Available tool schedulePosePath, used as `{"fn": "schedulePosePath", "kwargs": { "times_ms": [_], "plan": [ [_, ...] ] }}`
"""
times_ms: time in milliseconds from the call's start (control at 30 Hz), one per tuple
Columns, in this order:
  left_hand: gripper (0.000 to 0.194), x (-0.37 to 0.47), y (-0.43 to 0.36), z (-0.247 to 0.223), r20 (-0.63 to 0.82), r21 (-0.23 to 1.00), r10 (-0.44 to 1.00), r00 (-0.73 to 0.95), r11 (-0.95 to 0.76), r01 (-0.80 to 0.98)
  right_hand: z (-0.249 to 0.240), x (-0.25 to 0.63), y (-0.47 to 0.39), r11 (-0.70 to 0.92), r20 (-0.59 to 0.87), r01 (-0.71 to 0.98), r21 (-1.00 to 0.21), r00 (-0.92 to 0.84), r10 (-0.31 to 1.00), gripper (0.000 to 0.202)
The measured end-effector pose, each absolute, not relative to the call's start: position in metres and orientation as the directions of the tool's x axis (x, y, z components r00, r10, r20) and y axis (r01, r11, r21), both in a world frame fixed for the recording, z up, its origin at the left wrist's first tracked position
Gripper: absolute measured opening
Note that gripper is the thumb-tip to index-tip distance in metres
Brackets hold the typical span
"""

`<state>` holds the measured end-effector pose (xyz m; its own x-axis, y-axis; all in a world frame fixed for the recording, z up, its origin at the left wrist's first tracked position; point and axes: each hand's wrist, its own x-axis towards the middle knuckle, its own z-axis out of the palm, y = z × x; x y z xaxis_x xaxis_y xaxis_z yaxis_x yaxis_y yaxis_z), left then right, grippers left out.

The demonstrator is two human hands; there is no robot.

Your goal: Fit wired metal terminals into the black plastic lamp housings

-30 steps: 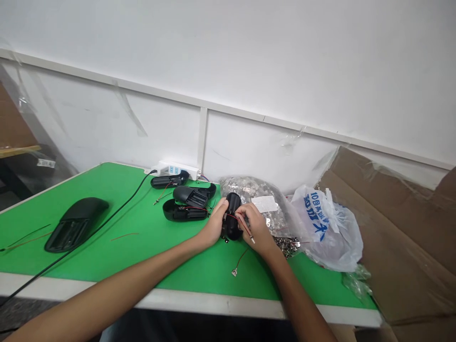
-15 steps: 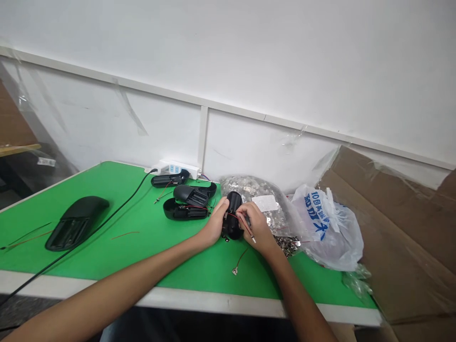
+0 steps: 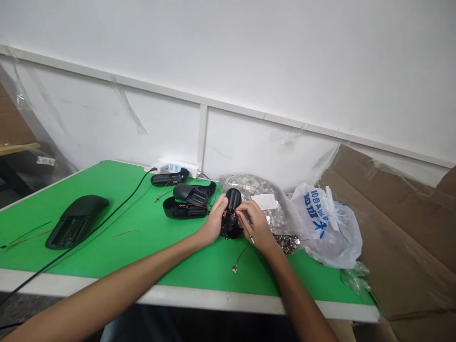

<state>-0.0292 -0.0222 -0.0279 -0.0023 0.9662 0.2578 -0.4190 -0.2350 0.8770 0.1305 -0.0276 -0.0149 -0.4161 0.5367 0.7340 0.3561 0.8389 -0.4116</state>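
My left hand (image 3: 215, 221) is closed around the left side of a black plastic housing (image 3: 233, 199), its thumb near the upper part. From the right, my right hand (image 3: 257, 225) pinches a thin red wire (image 3: 243, 218) against the housing's middle. A small pale end of the wire (image 3: 252, 238) sticks out below my right fingers. Metal bits show at the housing's lower left edge. On the table in front lies a short red wire with a metal tab (image 3: 234, 269). The far side of the housing is hidden.
Several similar black housings (image 3: 185, 209) with wires lie left of my hands; another black shell (image 3: 76, 221) is farther left beside a black cable (image 3: 114, 211). A clear bag of metal parts (image 3: 245, 183), a white plastic bag (image 3: 331, 228) and cardboard (image 3: 399, 237) stand right. A power strip (image 3: 180, 167) sits behind.
Almost nothing differs. The view has shifted very slightly, and both hands keep hold of the housing and the wire with only small finger movement.
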Motion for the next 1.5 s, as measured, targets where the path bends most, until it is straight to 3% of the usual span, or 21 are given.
{"fn": "schedulePosePath", "kwargs": {
  "times_ms": [133,400,900,1500],
  "plan": [
    [0.058,-0.030,-0.024,-0.029,0.263,0.878,0.965,-0.007,-0.242,-0.414,-0.014,0.130,-0.029,0.845,0.744,0.349,-0.406,-0.411,0.527,0.014],
    [0.041,-0.028,-0.028,-0.031,0.259,0.860,0.965,-0.049,-0.253,-0.442,-0.027,0.130,-0.025,0.855,0.758,0.307,-0.417,-0.402,0.514,0.013],
    [0.045,-0.028,-0.031,-0.028,0.269,0.853,0.962,-0.057,-0.265,-0.450,-0.034,0.122,-0.027,0.820,0.753,0.287,-0.495,-0.329,0.569,0.011],
    [0.043,-0.029,-0.018,-0.036,0.224,0.857,0.974,-0.026,-0.209,-0.470,-0.028,0.128,-0.025,0.845,0.756,0.344,-0.408,-0.392,0.525,0.012]
  ]
}}
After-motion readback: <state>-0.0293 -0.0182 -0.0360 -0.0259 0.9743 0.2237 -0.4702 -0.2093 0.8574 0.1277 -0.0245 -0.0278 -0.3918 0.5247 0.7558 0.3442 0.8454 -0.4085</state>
